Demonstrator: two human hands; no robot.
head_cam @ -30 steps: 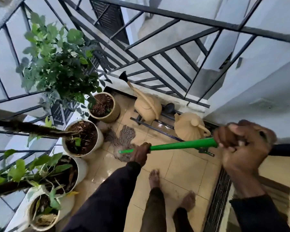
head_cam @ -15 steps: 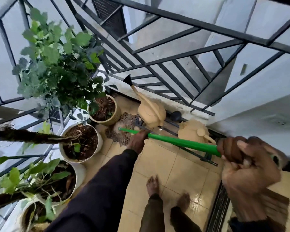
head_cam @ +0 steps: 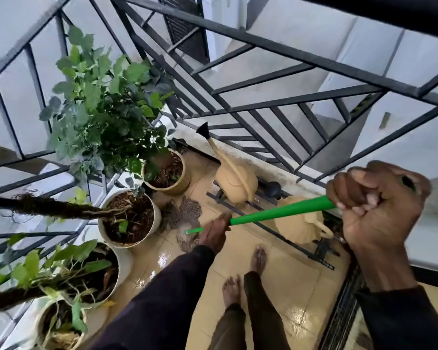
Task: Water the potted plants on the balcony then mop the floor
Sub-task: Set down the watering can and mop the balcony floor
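I hold a mop by its green handle [head_cam: 276, 212] with both hands. My left hand [head_cam: 215, 233] grips low on the handle, and my right hand [head_cam: 374, 205] is clenched around its top end. The grey string mop head [head_cam: 181, 217] lies spread on the wet tan tile floor [head_cam: 283, 279], right beside a white pot of soil [head_cam: 129, 218]. A tan pot with a leafy plant [head_cam: 166, 173] stands behind the white pot. Two more white pots [head_cam: 119, 263] line the left railing. Two beige watering cans [head_cam: 234, 179] [head_cam: 301, 223] stand by the far railing.
Black metal railing [head_cam: 250, 104] encloses the balcony on the left and far sides. A black floor rack [head_cam: 268, 228] lies under the watering cans. My bare feet [head_cam: 259, 258] stand mid-floor. A dark door track [head_cam: 339, 317] runs along the right.
The mop head was pushed far toward the tan pot, then drawn back to beside the white pot. Both hands kept their grip on the handle.
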